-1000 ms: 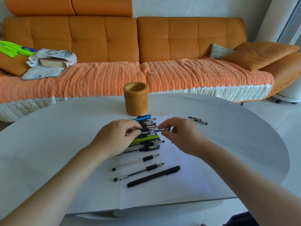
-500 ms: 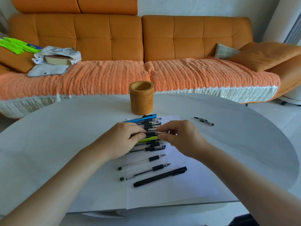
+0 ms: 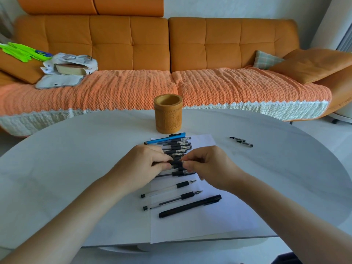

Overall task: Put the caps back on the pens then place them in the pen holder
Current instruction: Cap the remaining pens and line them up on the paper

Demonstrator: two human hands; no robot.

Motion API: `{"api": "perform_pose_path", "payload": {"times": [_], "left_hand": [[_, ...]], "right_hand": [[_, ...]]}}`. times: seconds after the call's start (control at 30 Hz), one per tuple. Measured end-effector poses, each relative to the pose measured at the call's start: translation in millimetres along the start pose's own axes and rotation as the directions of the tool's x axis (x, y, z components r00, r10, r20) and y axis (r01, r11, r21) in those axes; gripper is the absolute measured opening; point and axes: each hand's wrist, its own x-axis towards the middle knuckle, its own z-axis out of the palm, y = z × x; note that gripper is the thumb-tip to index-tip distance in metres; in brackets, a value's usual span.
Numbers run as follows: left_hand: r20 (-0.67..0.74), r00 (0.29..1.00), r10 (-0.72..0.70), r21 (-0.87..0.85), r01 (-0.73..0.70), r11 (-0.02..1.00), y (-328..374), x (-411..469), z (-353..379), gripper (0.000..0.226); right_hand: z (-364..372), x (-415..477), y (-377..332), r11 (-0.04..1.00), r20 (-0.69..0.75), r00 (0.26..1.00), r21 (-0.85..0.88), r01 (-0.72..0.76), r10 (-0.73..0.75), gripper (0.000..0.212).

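Note:
A round wooden pen holder (image 3: 168, 113) stands empty at the table's far middle. In front of it several pens (image 3: 176, 146) lie in a row on a white paper sheet (image 3: 200, 223), a blue one farthest. My left hand (image 3: 142, 166) grips the barrel of a black-grip pen (image 3: 176, 163) over the row. My right hand (image 3: 206, 165) pinches a cap against that pen's tip end; the cap is mostly hidden by my fingers. Nearer me lie two uncapped clear pens (image 3: 168, 188) (image 3: 172, 200) and a black capped pen (image 3: 190, 206).
Two loose caps (image 3: 241, 141) lie on the white table (image 3: 76, 168) to the right of the paper. An orange sofa (image 3: 133, 54) with cushions, a book and cloths runs behind the table.
My right hand has brought the cap leftward onto the pen held by my left hand. The two hands have closed together over the pen row.

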Motion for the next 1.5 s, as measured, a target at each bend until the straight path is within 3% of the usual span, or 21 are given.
{"api": "perform_pose_path", "payload": {"times": [0.23, 0.5, 0.73, 1.13, 1.23, 1.5], "left_hand": [[0.207, 0.967, -0.148, 0.241, 0.096, 0.966, 0, -4, 4, 0.026], [0.141, 0.986, -0.088, 0.247, 0.051, 0.968, 2, -6, 1, 0.008], [0.256, 0.959, -0.121, 0.287, 0.044, 0.957, 6, -8, 10, 0.021], [0.299, 0.943, -0.148, 0.396, 0.019, 0.918, 16, 7, 10, 0.012], [0.279, 0.95, -0.142, 0.391, 0.023, 0.92, 19, 16, 7, 0.009], [0.273, 0.928, -0.252, 0.205, 0.2, 0.958, 35, 38, 10, 0.002]], "right_hand": [[-7, -1, 1, 0.942, 0.103, 0.994, -0.326, 0.077, -0.045, 0.014], [0, 3, 8, 0.864, 0.087, 0.988, -0.48, 0.153, -0.127, 0.01], [-3, 0, 10, 0.858, 0.13, 0.976, -0.466, 0.215, -0.174, 0.007], [-4, -7, 10, 0.824, 0.216, 0.956, -0.491, 0.283, -0.2, 0.013], [-7, -6, 12, 0.855, 0.143, 0.966, -0.45, 0.259, -0.217, 0.009], [-42, 3, 27, 0.944, -0.089, 0.98, -0.298, 0.142, -0.176, 0.009]]}}
